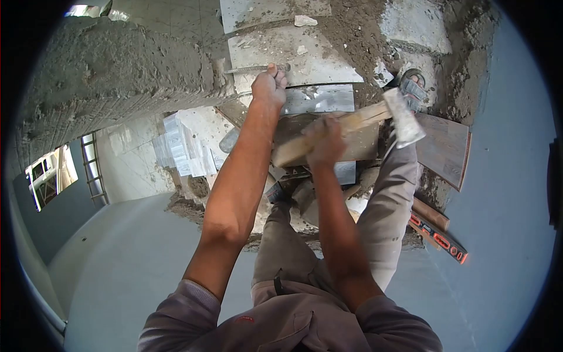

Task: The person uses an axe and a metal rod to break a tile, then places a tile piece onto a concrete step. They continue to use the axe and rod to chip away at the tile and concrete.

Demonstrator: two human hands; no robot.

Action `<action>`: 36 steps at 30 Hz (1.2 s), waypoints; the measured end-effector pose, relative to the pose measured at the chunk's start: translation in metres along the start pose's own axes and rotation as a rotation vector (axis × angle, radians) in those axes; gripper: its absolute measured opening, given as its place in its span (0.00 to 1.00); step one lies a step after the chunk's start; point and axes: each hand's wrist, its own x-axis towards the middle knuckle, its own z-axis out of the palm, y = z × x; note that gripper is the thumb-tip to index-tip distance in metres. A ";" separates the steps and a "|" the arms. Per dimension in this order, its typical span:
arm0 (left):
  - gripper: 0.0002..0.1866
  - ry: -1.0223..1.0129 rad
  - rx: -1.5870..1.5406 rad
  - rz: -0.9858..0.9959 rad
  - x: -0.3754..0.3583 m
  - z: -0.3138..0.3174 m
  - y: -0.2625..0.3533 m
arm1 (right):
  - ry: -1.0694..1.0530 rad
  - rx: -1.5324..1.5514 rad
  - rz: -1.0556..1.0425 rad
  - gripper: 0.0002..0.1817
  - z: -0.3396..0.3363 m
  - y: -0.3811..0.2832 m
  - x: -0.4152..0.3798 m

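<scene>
My left hand (270,88), arm stretched forward, is closed round a thin metal chisel (243,69). The chisel lies sideways, its left end right at the end of a rough concrete ledge (129,67). Lower and to the right, my right hand (325,141) grips a hammer by its thick wooden handle (366,117). The dusty, pale hammer head (403,119) points to the right, over my leg in this view. Motion blurs the right hand and the hammer slightly.
Dusty slabs (287,56) and loose rubble (358,35) cover the ground ahead. Grey tile pieces (319,98) lie below my hands, and a wood-look tile (440,146) is at the right. A spirit level (440,237) rests near my right leg. A ladder (92,167) stands far left.
</scene>
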 end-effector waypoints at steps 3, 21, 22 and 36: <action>0.03 -0.027 0.028 0.000 0.005 -0.007 -0.005 | -0.195 -0.712 -0.159 0.04 -0.021 0.034 0.019; 0.03 -0.100 0.102 0.006 -0.004 -0.034 0.004 | -0.153 -0.149 0.288 0.05 -0.012 0.063 -0.020; 0.03 -0.111 0.102 0.006 -0.003 -0.035 0.003 | -0.230 -0.690 0.367 0.04 -0.002 0.054 -0.025; 0.04 -0.217 0.176 -0.024 -0.008 -0.053 0.024 | -0.003 -0.172 0.024 0.03 -0.002 0.059 -0.059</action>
